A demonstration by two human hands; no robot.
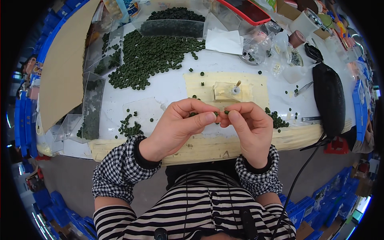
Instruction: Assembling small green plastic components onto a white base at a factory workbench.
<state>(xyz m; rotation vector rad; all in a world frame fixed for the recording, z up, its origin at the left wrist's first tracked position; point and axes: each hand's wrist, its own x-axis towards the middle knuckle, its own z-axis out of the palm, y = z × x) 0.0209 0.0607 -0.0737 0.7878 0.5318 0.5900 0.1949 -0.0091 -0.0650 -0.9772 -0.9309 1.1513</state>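
My left hand (180,126) and my right hand (253,130) meet fingertip to fingertip over the front of the table. Thumb and forefinger of my right hand pinch a small dark green round piece (227,112). Another small green piece (216,114) shows at the tips of my left thumb and forefinger. Whether the two pieces touch is too small to tell. Just beyond my hands stands a pale block (224,93) with a small upright peg (237,87), on a cream sheet (258,82). Checked sleeves cover both my forearms.
A large heap of green pieces (150,56) spreads at the back left, beside a clear bin (172,29). Smaller piles lie left (130,127) and right (278,120) of my hands. A red-cased phone (248,11), white paper (224,41) and a black pouch (329,94) surround the work area.
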